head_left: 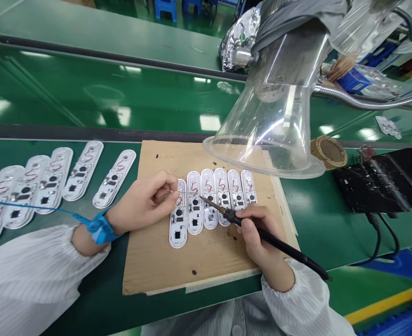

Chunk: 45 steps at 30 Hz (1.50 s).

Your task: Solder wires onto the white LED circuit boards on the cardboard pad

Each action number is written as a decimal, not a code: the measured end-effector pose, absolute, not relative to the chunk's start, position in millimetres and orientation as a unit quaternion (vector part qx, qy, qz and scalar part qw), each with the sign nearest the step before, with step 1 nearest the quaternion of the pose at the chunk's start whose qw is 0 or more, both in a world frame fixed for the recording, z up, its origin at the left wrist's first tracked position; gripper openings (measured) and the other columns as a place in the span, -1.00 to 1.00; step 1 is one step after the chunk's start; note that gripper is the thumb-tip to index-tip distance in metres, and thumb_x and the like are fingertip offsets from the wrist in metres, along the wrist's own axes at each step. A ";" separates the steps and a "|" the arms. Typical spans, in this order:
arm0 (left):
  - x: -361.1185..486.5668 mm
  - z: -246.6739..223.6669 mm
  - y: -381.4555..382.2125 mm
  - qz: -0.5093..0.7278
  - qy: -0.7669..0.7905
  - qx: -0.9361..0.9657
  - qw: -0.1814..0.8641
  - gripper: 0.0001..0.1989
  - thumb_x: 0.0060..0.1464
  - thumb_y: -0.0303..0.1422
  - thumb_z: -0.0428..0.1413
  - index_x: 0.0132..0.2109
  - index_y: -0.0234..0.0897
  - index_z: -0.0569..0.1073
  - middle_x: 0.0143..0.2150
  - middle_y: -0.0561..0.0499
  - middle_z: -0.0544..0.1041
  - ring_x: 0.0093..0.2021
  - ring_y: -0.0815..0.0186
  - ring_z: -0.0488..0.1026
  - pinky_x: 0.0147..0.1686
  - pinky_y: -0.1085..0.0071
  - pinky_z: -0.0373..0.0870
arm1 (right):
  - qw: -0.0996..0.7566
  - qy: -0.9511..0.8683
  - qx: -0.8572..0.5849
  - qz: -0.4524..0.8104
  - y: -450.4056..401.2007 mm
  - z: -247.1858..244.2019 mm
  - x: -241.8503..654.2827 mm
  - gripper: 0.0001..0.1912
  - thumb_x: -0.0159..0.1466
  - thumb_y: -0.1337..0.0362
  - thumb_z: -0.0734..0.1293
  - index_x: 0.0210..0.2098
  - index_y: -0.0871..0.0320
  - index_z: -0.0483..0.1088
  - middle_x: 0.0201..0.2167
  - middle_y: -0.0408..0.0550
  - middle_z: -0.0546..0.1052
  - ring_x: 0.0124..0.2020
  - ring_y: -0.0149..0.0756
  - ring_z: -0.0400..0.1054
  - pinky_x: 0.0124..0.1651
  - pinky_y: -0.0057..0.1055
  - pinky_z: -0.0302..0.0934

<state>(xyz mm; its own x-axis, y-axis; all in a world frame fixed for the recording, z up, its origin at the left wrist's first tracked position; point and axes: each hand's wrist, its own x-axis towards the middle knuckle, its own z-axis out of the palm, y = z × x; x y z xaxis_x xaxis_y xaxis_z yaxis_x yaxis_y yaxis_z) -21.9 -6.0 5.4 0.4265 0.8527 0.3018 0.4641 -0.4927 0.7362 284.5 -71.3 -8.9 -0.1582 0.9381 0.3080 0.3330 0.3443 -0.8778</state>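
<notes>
L hand [157, 198] over the L end of the board row, thumb & index fingertips pressed together, pinching a thin wire [188, 192] that pokes out to the R across the 2nd board. R hand [258, 233] has thumb & fingers closed round the black handle of a soldering iron [282, 249], held pen-style; its tip points up-L, right by the wire's end, over the R edge of the 2nd board. Can't tell if tip & wire touch, or if either touches the board. Row = 6 white boards [195, 224] w/ rounded ends, side by side on a cardboard sheet [157, 266], each w/ small black parts, red wires nr the top; leftmost sits a bit lower than the rest. Cardboard lies on a green table [317, 214]. More of the same, the spare boards [115, 179], lie to the L, some overlapping, a couple apart. L wrist has a blue strap [102, 227] w/ a blue cord [27, 204] running off L. Clear hood [272, 126] hangs above the row's far R side; round brown tub [328, 151] just beside its rim, black box [384, 182] w/ cables further R. Top R: co-worker's hand [342, 67] nr a blue carton [354, 81]. Blue stools [165, 8] at the far top.
</notes>
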 end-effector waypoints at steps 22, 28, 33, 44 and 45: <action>-22.0 0.6 -5.2 0.309 0.406 0.817 0.269 -0.93 0.34 -0.46 0.07 -0.18 -0.21 0.39 -0.52 0.26 0.20 -0.58 0.46 0.14 -0.53 0.51 0.12 | 0.430 -0.692 -0.463 0.350 -70.0 -8.1 282.6 -0.92 0.54 0.25 0.38 0.02 -0.02 0.48 -0.30 -0.18 0.52 -0.36 -0.37 0.43 -0.27 -0.36 0.30; -22.9 1.5 -7.0 0.300 0.399 0.822 0.272 -0.92 0.35 -0.45 0.06 -0.18 -0.21 0.39 -0.50 0.25 0.21 -0.57 0.45 0.15 -0.52 0.50 0.12 | 0.427 -0.700 -0.459 0.342 -69.2 -6.1 281.7 -0.93 0.54 0.24 0.37 0.01 -0.01 0.48 -0.31 -0.17 0.52 -0.36 -0.34 0.42 -0.27 -0.34 0.31; -23.3 0.1 -5.4 0.292 0.399 0.825 0.273 -0.91 0.35 -0.45 0.06 -0.19 -0.20 0.39 -0.50 0.24 0.20 -0.55 0.45 0.16 -0.51 0.50 0.13 | 0.424 -0.699 -0.461 0.345 -69.2 -5.8 281.6 -0.92 0.54 0.25 0.37 0.01 -0.02 0.47 -0.31 -0.17 0.53 -0.36 -0.34 0.44 -0.26 -0.34 0.32; -24.3 8.8 -13.6 0.458 0.434 0.758 0.164 -0.86 0.24 -0.50 0.11 -0.23 -0.17 0.33 -0.51 0.23 0.13 -0.57 0.42 0.17 -0.52 0.45 0.14 | 0.487 -0.664 -0.470 0.318 -72.3 -13.0 285.2 -0.92 0.56 0.22 0.36 0.00 -0.02 0.50 -0.29 -0.15 0.55 -0.36 -0.30 0.47 -0.28 -0.30 0.37; -24.8 8.7 -13.4 0.441 0.427 0.770 0.173 -0.86 0.24 -0.51 0.11 -0.22 -0.17 0.33 -0.51 0.24 0.15 -0.57 0.43 0.16 -0.53 0.46 0.14 | 0.492 -0.657 -0.476 0.316 -72.7 -13.7 285.7 -0.93 0.55 0.21 0.36 -0.01 -0.02 0.51 -0.29 -0.14 0.55 -0.35 -0.29 0.48 -0.28 -0.29 0.37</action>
<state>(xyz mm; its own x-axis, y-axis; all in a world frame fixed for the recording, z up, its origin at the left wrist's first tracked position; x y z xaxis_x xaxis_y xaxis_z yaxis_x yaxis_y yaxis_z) -24.8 -13.4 8.7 0.2462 0.8104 0.5316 0.5045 -0.5755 0.6436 285.7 -72.7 -13.7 -0.0631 0.9366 0.3448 0.3148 0.3465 -0.8836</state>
